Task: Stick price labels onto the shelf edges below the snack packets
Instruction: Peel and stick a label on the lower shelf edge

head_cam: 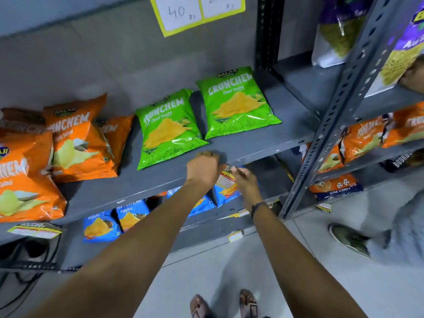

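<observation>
A grey metal shelving unit filled most of the view, standing against a grey wall on a pale tiled floor. A perforated upright separated it from a second rack to the right, where another person's shoe showed on the floor. On the middle shelf lay orange snack packets at the left and two green snack packets near the centre, flat on their backs. Blue packets sat on the shelf below. A yellow-bordered price sheet reading 40 hung from the shelf above.

Both arms reached to the front edge of the middle shelf, below the green packets. The left hand was curled, fingertips pressed on the shelf lip. The right hand, just beside it, pinched a small price label below the edge. More labels were stuck along the lower shelf edge.
</observation>
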The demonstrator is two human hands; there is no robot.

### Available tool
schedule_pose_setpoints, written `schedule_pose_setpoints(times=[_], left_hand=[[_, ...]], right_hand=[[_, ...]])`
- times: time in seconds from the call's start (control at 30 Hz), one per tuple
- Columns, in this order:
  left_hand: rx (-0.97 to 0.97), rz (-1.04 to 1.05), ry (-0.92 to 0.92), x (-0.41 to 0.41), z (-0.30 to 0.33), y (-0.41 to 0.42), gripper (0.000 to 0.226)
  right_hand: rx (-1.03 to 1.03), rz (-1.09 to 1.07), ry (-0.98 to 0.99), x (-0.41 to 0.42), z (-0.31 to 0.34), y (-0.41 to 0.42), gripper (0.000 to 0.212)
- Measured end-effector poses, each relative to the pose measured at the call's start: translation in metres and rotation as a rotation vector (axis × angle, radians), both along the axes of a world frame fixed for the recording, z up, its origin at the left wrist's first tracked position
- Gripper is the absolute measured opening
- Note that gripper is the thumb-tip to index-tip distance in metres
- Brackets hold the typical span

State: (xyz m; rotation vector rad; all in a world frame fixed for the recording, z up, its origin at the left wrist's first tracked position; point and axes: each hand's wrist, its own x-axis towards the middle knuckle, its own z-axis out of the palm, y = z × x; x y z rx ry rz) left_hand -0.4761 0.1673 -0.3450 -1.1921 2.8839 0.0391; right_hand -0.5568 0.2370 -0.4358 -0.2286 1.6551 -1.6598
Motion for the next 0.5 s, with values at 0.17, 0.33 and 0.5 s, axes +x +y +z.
schedule_pose_setpoints(times=[0.17, 0.33, 0.5], left_hand=[[0.026, -0.070, -0.024, -0.006, -0.002, -0.009, 0.023], [0.095, -0.039, -0.045, -0.003, -0.001, -0.009, 0.028], [-0.068, -0.039, -0.172, 0.018, -0.013, 0.005, 0.021]], right_hand=[[0.082, 0.248, 0.050, -0.020, 0.010, 0.009, 0.038], [0.042, 0.268, 0.177, -0.029, 0.023, 0.015, 0.026], [0.147, 0.342, 0.664, -0.032, 0.024, 0.020, 0.020]])
